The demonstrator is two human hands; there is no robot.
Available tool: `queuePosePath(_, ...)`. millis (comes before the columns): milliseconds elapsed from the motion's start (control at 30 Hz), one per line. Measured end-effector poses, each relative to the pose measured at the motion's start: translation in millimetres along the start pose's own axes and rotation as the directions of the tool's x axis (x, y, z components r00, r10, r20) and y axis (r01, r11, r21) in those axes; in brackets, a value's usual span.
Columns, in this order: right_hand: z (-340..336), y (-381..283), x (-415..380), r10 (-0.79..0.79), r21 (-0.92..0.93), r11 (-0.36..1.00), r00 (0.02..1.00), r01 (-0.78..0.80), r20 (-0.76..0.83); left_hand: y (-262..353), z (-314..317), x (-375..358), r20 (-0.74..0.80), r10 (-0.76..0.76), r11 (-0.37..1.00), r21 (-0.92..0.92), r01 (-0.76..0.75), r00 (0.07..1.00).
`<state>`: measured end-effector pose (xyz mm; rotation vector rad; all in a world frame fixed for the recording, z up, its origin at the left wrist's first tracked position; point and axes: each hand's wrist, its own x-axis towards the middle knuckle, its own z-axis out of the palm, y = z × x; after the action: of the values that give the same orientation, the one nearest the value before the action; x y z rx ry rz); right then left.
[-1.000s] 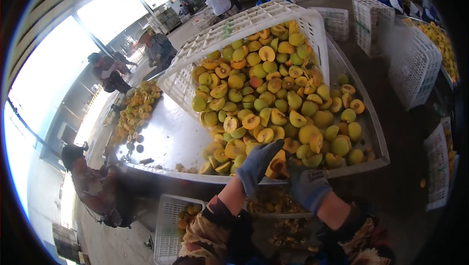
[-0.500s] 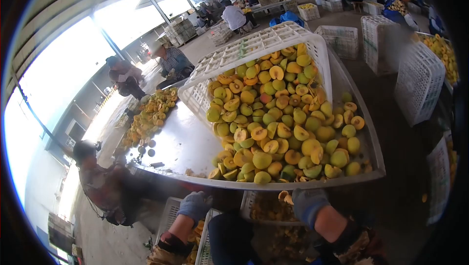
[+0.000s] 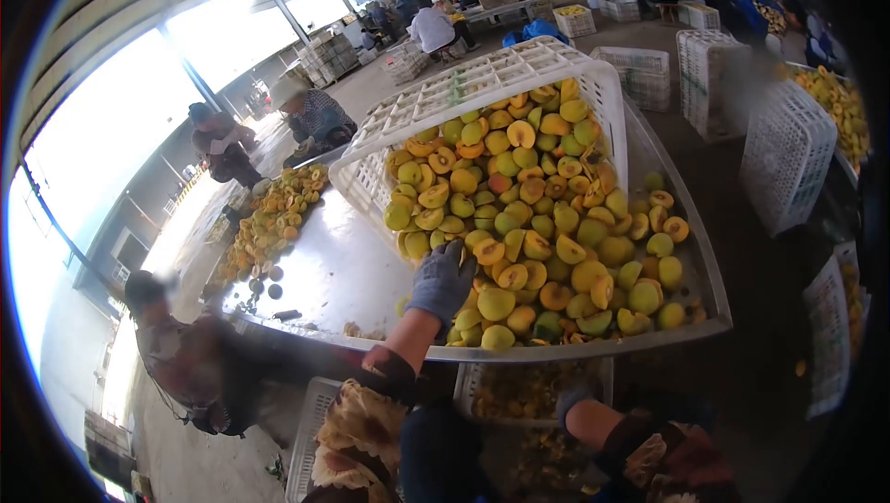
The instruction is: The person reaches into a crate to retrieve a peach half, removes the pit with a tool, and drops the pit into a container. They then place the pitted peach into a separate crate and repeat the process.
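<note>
My left hand (image 3: 443,282), in a grey-blue knit glove, reaches over the table's near edge to the left front of a heap of halved fruit (image 3: 528,225). Its fingers look apart and touch the fruit. The halves are yellow-green with orange flesh, like apricots or small peaches. They spill from a white plastic crate (image 3: 482,86) tipped on its side on the metal table (image 3: 338,267). Low below the table edge is my right hand (image 3: 577,403), also gloved, beside a crate of fruit pieces (image 3: 533,396). Its fingers are dark and mostly hidden.
Another crate (image 3: 312,424) stands by my left leg. A smaller fruit pile (image 3: 278,216) lies at the table's left end, with people sitting near it. One person (image 3: 190,345) sits close on my left. White crates (image 3: 790,155) stand on edge at right.
My left hand has risen from beside the lower crates onto the fruit heap. My right hand has dropped lower, and the orange-brown piece seen at it before no longer shows.
</note>
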<state>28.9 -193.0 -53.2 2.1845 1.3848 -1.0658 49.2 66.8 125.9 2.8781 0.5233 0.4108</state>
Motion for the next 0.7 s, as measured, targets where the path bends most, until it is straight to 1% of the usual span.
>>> queuePosePath(67, 26, 1, 30, -0.043, -0.05, 0.998, 0.998, 0.045, 0.042, 16, 21, 31, -0.024, 0.022, 0.985, 0.171, -0.018, 0.999)
queuePosePath(133, 46, 2, 49, -0.061, -0.099, 0.993, 0.997, 0.066, 0.051, 13, 49, 48, 0.079, 0.007, 0.981, 0.195, -0.022, 0.997)
queuePosePath(167, 51, 3, 56, -0.074, -0.119, 0.99, 0.996, 0.08, 0.053, 19, 54, 52, 0.135, -0.051, 0.975, 0.222, 0.02, 0.99)
queuePosePath(267, 61, 8, 73, -0.106, -0.135, 0.985, 0.993, 0.112, 0.049, 32, 41, 46, 0.202, 0.042, 0.959, 0.268, -0.096, 0.978)
queuePosePath(300, 63, 7, 75, -0.118, -0.133, 0.983, 0.992, 0.123, 0.043, 44, 32, 40, 0.245, 0.005, 0.955, 0.288, -0.078, 0.969)
queuePosePath(333, 60, 7, 73, -0.133, -0.129, 0.982, 0.991, 0.136, 0.03, 46, 32, 36, 0.21, -0.023, 0.961, 0.273, -0.036, 0.977)
queuePosePath(400, 36, 3, 46, -0.172, -0.098, 0.981, 0.985, 0.17, -0.006, 45, 35, 23, 0.14, -0.077, 0.971, 0.235, 0.042, 0.987)
queuePosePath(433, 19, -1, 24, -0.194, -0.064, 0.979, 0.981, 0.192, -0.023, 40, 36, 20, 0.11, -0.132, 0.983, 0.14, 0.116, 0.985)
queuePosePath(500, -10, -7, -21, -0.238, 0.008, 0.971, 0.97, 0.239, -0.049, 10, 49, 24, 0.217, -0.154, 0.986, -0.031, 0.165, 0.964)
queuePosePath(533, -29, -6, -44, -0.241, 0.137, 0.959, 0.968, 0.25, -0.076, -2, 55, 24, 0.273, -0.156, 0.974, -0.115, 0.193, 0.949)
queuePosePath(567, -51, -1, -68, -0.237, 0.264, 0.93, 0.966, 0.256, -0.103, -8, 56, 19, 0.235, -0.142, 0.95, -0.241, 0.2, 0.961)
queuePosePath(600, -69, 7, -86, -0.226, 0.384, 0.886, 0.965, 0.259, -0.131, -7, 50, 9, 0.201, -0.136, 0.926, -0.323, 0.197, 0.97)
queuePosePath(633, -79, 19, -101, -0.255, 0.378, 0.84, 0.899, 0.389, -0.357, -1, 38, -5, 0.167, -0.134, 0.895, -0.402, 0.192, 0.977)
queuePosePath(667, -82, 31, -108, -0.264, 0.341, 0.788, 0.782, 0.512, -0.564, 5, 29, -19, 0.135, -0.136, 0.859, -0.477, 0.184, 0.982)
queuePosePath(700, -79, 44, -92, -0.316, -0.031, 0.853, 0.468, 0.522, -0.825, 11, 23, -30, 0.226, -0.166, 0.603, -0.747, 0.28, 0.96)
